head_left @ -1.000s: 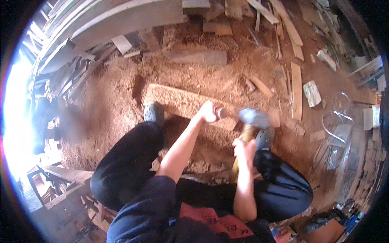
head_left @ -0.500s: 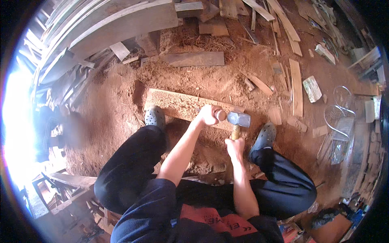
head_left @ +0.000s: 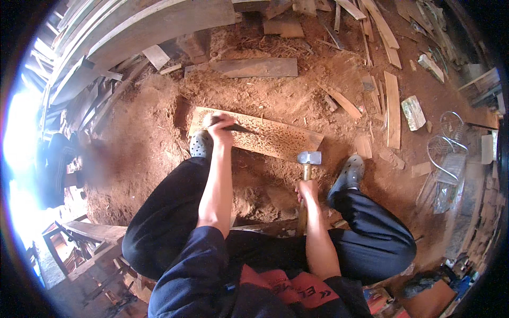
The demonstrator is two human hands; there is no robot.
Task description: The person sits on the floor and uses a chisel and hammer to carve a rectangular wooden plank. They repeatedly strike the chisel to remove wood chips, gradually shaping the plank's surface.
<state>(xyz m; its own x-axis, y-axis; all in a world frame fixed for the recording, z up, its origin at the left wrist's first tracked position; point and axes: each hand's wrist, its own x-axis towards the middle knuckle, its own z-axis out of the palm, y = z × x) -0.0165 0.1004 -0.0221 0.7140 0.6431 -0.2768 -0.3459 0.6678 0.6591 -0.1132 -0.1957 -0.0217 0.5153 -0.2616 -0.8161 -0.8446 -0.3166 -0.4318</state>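
Note:
A carved wooden plank (head_left: 275, 139) lies on the sawdust-covered ground between my feet. My left hand (head_left: 220, 129) grips a dark chisel (head_left: 241, 129) whose tip rests on the plank's left part. My right hand (head_left: 307, 189) holds a hammer (head_left: 308, 158) by its wooden handle, the steel head raised just off the plank's near right edge. Grey clogs (head_left: 201, 143) (head_left: 347, 172) sit at either end of the plank.
Loose boards (head_left: 257, 67) and offcuts (head_left: 392, 108) lie scattered on the red dirt beyond the plank. Long timbers (head_left: 132, 32) are stacked at the upper left. A wire rack (head_left: 448, 153) stands at the right. A wooden bench (head_left: 85, 233) edge is at lower left.
My left hand moved the chisel from the plank's right side to its left end. The hammer came off the chisel and now hangs by the plank's near edge.

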